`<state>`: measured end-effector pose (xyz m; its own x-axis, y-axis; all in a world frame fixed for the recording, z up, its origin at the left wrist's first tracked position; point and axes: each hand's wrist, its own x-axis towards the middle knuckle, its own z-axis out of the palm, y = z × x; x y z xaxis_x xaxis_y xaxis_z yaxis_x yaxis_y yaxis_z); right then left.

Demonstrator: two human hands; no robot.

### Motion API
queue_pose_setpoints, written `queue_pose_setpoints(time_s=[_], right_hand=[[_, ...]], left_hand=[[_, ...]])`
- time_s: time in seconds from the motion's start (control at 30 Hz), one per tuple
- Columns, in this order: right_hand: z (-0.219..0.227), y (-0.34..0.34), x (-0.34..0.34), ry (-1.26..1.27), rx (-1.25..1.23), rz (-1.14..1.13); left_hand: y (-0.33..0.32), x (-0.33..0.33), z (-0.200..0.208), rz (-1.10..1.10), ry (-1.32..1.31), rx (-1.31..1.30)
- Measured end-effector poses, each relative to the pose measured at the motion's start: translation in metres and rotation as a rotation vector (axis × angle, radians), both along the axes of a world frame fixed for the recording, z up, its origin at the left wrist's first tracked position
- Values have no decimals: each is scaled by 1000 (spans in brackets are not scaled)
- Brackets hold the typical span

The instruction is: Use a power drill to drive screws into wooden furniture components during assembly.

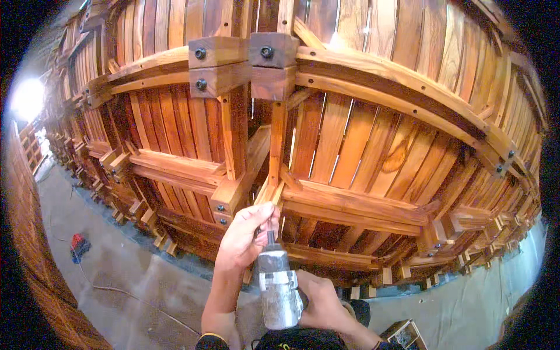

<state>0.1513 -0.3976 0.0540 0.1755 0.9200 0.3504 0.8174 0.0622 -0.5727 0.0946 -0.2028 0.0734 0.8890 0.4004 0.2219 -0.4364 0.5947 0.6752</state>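
Note:
My right hand (322,297) is wrapped round the grip of a power driver (279,298) with a scuffed silver body and a dark nose. Its narrow bit (270,238) points up and away from me. Just ahead of the bit, my left hand (245,233) pinches with thumb and fingertips; whatever small thing lies between them is too hidden to name. Those fingertips are close to the lower end of an upright wooden post (279,146). To their left, a wooden block (233,195) carries two dark bolts.
Slatted wooden panels (344,140) framed by curved rails (396,79) fill the view ahead. Bolted blocks (273,81) jut out above my hands. On the grey floor lie a red and dark object (80,245) and a cable (128,291). A wooden box (417,333) stands at lower right.

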Motion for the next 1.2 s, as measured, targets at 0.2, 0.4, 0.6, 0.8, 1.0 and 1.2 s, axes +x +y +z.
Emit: queue_pose_setpoints(time_s=[0.2, 0.4, 0.6, 0.8, 1.0, 1.2], right_hand=[[42, 25, -9, -75, 194, 23], [81, 53, -23, -146, 325, -63], [108, 71, -31, -153, 440, -101], [113, 80, -38, -90, 478, -65], [106, 90, -47, 60, 562, -31], [106, 100, -53, 124, 621, -17]], left_hand=[[7, 5, 56, 410, 111, 368], [28, -1, 114, 298, -177, 469], [42, -3, 148, 245, -240, 496], [55, -13, 159, 270, -134, 621], [55, -13, 164, 223, -58, 703], [57, -16, 176, 254, 62, 825]])
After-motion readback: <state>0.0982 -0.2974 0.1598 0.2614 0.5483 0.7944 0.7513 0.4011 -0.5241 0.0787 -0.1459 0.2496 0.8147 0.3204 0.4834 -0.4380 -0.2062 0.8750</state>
